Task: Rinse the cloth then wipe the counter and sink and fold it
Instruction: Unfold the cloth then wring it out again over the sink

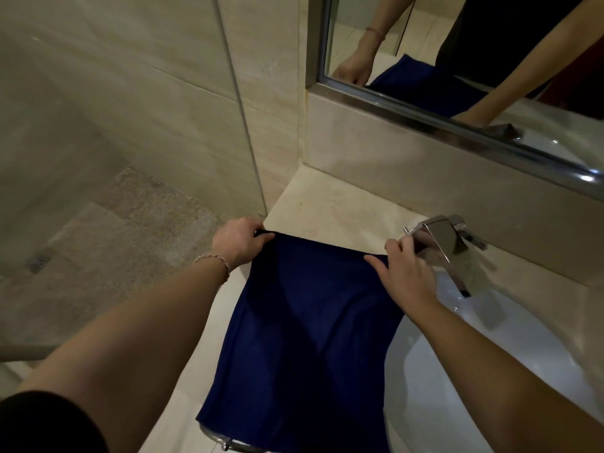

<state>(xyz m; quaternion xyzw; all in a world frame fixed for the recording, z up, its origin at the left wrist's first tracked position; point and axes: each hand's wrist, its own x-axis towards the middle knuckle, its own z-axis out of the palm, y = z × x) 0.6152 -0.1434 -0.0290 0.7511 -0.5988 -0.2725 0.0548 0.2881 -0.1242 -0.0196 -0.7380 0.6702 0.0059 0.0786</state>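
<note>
A dark blue cloth [304, 338] lies spread flat on the beige counter [327, 210], reaching from mid-counter to the front edge, where it hangs over. My left hand [238, 243] pinches its far left corner. Its far right corner is held by my right hand [408, 276], just in front of the tap. The cloth's right side lies along the rim of the white sink [474, 371].
A chrome tap [447, 237] stands behind the sink, close to my right hand. A mirror [457, 44] with a metal frame hangs on the back wall. A glass shower partition [242, 109] borders the counter on the left. A chrome fitting [225, 443] shows under the cloth's front edge.
</note>
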